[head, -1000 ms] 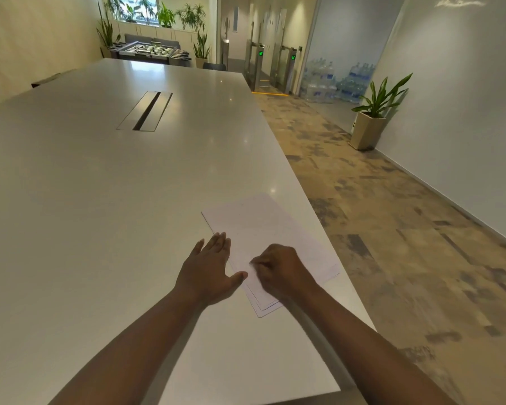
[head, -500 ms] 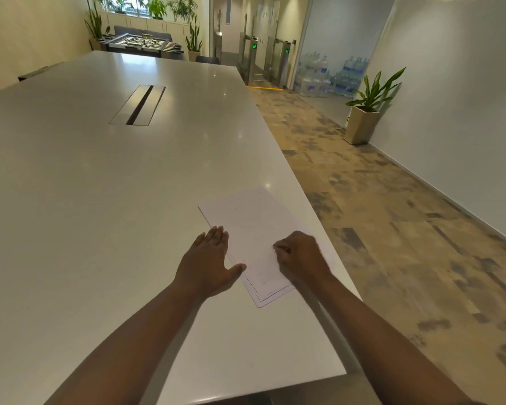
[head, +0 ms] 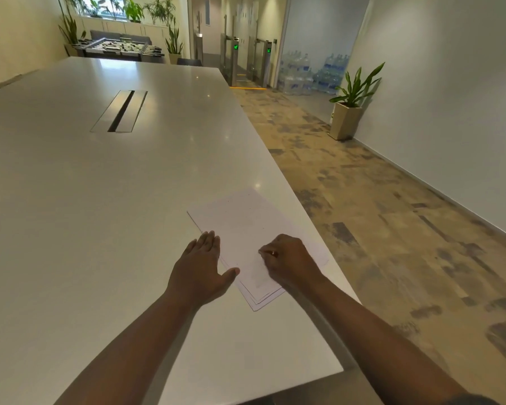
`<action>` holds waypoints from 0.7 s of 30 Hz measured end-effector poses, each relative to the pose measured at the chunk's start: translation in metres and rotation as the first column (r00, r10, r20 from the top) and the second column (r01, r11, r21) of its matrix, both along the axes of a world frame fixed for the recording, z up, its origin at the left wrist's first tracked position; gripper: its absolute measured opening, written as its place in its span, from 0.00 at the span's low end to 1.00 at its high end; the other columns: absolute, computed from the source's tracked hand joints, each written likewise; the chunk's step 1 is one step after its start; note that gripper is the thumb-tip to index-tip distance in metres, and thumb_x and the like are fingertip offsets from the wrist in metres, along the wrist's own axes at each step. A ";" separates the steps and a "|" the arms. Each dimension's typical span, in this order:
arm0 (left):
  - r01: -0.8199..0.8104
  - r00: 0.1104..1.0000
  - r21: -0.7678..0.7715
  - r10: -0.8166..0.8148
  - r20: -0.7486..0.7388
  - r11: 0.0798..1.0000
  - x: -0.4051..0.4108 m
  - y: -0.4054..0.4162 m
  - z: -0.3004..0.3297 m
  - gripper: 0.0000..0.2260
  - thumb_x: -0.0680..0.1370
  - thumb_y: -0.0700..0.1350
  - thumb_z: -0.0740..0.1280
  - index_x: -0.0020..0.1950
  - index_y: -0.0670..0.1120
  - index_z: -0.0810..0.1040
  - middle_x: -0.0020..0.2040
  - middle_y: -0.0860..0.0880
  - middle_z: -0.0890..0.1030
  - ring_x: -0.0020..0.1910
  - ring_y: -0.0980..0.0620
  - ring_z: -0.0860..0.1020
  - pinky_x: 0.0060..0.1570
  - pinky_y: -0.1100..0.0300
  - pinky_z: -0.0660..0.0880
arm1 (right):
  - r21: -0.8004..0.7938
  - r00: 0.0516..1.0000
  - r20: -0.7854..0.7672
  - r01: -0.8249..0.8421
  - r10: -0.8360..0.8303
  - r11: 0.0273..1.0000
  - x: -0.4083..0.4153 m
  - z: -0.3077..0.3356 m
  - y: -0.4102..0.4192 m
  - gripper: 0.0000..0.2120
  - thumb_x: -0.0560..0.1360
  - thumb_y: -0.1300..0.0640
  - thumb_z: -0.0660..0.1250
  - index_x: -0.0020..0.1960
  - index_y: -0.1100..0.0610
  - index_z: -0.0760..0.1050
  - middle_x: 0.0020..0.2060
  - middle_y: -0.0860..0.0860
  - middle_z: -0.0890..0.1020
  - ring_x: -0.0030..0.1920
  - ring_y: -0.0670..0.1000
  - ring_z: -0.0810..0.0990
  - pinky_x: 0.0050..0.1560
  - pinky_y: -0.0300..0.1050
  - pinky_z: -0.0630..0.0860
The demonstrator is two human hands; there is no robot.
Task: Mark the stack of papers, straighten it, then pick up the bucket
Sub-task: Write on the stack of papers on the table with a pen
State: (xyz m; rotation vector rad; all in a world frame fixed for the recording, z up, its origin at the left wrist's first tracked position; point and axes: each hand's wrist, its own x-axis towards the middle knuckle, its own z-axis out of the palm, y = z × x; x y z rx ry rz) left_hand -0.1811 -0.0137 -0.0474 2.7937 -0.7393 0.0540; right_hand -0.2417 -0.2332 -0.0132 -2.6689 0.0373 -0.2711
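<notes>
A thin stack of white papers (head: 246, 223) lies near the right edge of the long white table (head: 100, 200), its sheets slightly fanned at the near corner. My left hand (head: 202, 270) rests flat on the stack's left edge, fingers together, thumb out over the paper. My right hand (head: 287, 264) is curled on the stack's right part, pinching a small pen or pencil whose tip touches the sheet. No bucket is in view.
A cable slot (head: 120, 111) runs along the table's middle. The table's right edge borders a patterned floor (head: 377, 229). A potted plant (head: 348, 112) stands by the right wall, with water bottles (head: 310, 74) and turnstiles behind it.
The right hand has shifted slightly along the paper while writing. The left hand stays pressed on the stack; the camera view has tilted a little.
</notes>
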 end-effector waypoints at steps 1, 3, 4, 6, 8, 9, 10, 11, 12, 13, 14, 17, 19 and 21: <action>0.001 1.000 -0.001 -0.001 -0.003 1.000 0.000 0.000 0.000 0.47 0.70 0.71 0.44 0.80 0.42 0.51 0.81 0.47 0.50 0.80 0.54 0.46 0.78 0.55 0.46 | -0.004 0.998 0.029 0.051 -0.050 0.999 0.002 0.004 -0.008 0.13 0.76 0.61 0.66 0.34 0.53 0.83 0.31 0.49 0.76 0.34 0.44 0.74 0.38 0.43 0.72; 0.000 1.000 0.000 0.000 -0.010 1.000 0.000 0.000 0.001 0.47 0.70 0.71 0.44 0.80 0.42 0.50 0.81 0.47 0.49 0.80 0.54 0.45 0.78 0.55 0.46 | -0.020 0.979 0.044 0.198 -0.197 0.980 0.009 0.009 -0.030 0.13 0.74 0.64 0.66 0.33 0.62 0.67 0.28 0.49 0.71 0.32 0.49 0.73 0.36 0.44 0.66; 0.000 1.000 -0.001 0.000 -0.014 1.000 -0.001 0.000 0.002 0.47 0.70 0.71 0.44 0.81 0.42 0.50 0.81 0.47 0.49 0.80 0.54 0.45 0.78 0.55 0.46 | -0.004 0.968 0.059 0.243 -0.242 0.970 0.015 0.007 -0.042 0.15 0.74 0.65 0.66 0.29 0.57 0.78 0.28 0.52 0.71 0.33 0.53 0.74 0.35 0.45 0.67; 0.000 1.000 -0.005 0.000 -0.016 1.000 0.000 0.000 0.002 0.47 0.69 0.72 0.44 0.81 0.42 0.51 0.81 0.47 0.49 0.80 0.54 0.45 0.78 0.55 0.45 | -0.028 0.985 0.065 0.163 -0.161 0.986 0.013 0.009 -0.039 0.18 0.73 0.66 0.66 0.29 0.51 0.71 0.27 0.52 0.71 0.34 0.53 0.73 0.36 0.45 0.67; -0.002 1.000 -0.007 0.002 -0.013 1.000 0.000 0.000 0.001 0.47 0.69 0.72 0.44 0.81 0.42 0.51 0.81 0.47 0.50 0.80 0.54 0.45 0.78 0.55 0.46 | -0.022 0.999 0.040 0.033 -0.032 0.999 0.006 0.007 -0.027 0.10 0.74 0.63 0.68 0.37 0.59 0.84 0.30 0.52 0.79 0.37 0.51 0.78 0.38 0.45 0.71; -0.001 1.000 -0.009 0.001 -0.013 1.000 0.001 0.000 0.001 0.47 0.69 0.72 0.44 0.81 0.42 0.51 0.81 0.47 0.50 0.80 0.54 0.45 0.78 0.55 0.46 | -0.019 0.999 0.034 -0.001 0.002 1.000 0.002 0.005 -0.027 0.08 0.75 0.62 0.69 0.40 0.59 0.85 0.33 0.52 0.83 0.39 0.49 0.80 0.40 0.43 0.74; 0.000 1.000 -0.007 0.000 -0.014 1.000 0.001 0.000 0.001 0.47 0.69 0.72 0.44 0.81 0.42 0.51 0.81 0.47 0.50 0.80 0.54 0.45 0.78 0.55 0.46 | 0.021 0.999 0.046 0.015 -0.016 1.000 0.003 0.003 -0.033 0.07 0.75 0.62 0.70 0.41 0.59 0.86 0.35 0.52 0.85 0.40 0.48 0.81 0.42 0.43 0.76; 0.002 1.000 -0.001 -0.002 -0.012 1.000 0.001 0.000 0.001 0.47 0.69 0.72 0.43 0.81 0.42 0.51 0.81 0.47 0.49 0.80 0.54 0.45 0.78 0.55 0.46 | 0.029 0.994 0.053 0.090 -0.091 0.996 0.006 0.002 -0.042 0.07 0.74 0.62 0.70 0.41 0.58 0.86 0.36 0.52 0.85 0.40 0.48 0.81 0.43 0.43 0.77; 0.004 1.000 0.002 -0.004 -0.007 1.000 0.000 0.000 0.002 0.47 0.69 0.72 0.43 0.81 0.42 0.51 0.81 0.47 0.50 0.80 0.54 0.45 0.78 0.55 0.46 | 0.056 0.983 0.049 0.174 -0.177 0.983 0.010 0.001 -0.054 0.08 0.74 0.62 0.70 0.38 0.57 0.85 0.35 0.54 0.85 0.39 0.50 0.82 0.42 0.44 0.78; 0.004 1.000 0.003 -0.004 -0.004 1.000 0.000 0.000 0.002 0.47 0.70 0.72 0.43 0.81 0.42 0.51 0.81 0.47 0.50 0.80 0.54 0.45 0.78 0.55 0.46 | 0.055 0.969 0.050 0.239 -0.241 0.970 0.013 0.002 -0.062 0.11 0.73 0.63 0.69 0.34 0.54 0.83 0.33 0.54 0.83 0.38 0.52 0.83 0.41 0.44 0.78; 0.004 1.000 0.001 -0.004 -0.004 1.000 0.000 0.001 0.002 0.47 0.70 0.72 0.43 0.81 0.42 0.51 0.81 0.47 0.50 0.80 0.54 0.45 0.78 0.55 0.46 | 0.073 0.967 0.049 0.246 -0.250 0.966 0.014 0.003 -0.063 0.13 0.72 0.63 0.67 0.30 0.54 0.78 0.30 0.53 0.81 0.37 0.53 0.83 0.39 0.44 0.78; 0.002 1.000 0.002 -0.002 -0.006 1.000 -0.001 0.001 0.003 0.47 0.69 0.72 0.43 0.81 0.42 0.50 0.81 0.47 0.50 0.80 0.54 0.45 0.78 0.55 0.46 | -0.019 0.999 0.037 0.024 -0.023 1.000 0.004 0.005 -0.035 0.13 0.73 0.64 0.66 0.32 0.55 0.81 0.28 0.43 0.75 0.36 0.46 0.77 0.39 0.41 0.73; 0.000 1.000 -0.005 0.000 -0.012 1.000 -0.001 0.000 0.004 0.47 0.69 0.71 0.43 0.81 0.42 0.50 0.81 0.47 0.49 0.80 0.54 0.45 0.78 0.55 0.46 | -0.043 0.999 0.016 -0.035 0.036 0.998 -0.001 0.004 -0.031 0.10 0.75 0.61 0.68 0.39 0.55 0.86 0.33 0.44 0.76 0.37 0.45 0.76 0.37 0.39 0.71; 0.001 1.000 -0.010 -0.001 -0.015 1.000 -0.001 0.001 0.004 0.47 0.69 0.71 0.44 0.81 0.42 0.51 0.81 0.47 0.49 0.80 0.55 0.45 0.78 0.55 0.46 | -0.083 0.996 0.051 0.073 -0.069 0.994 0.006 0.004 -0.049 0.17 0.74 0.64 0.65 0.27 0.54 0.75 0.28 0.48 0.70 0.31 0.48 0.70 0.33 0.43 0.65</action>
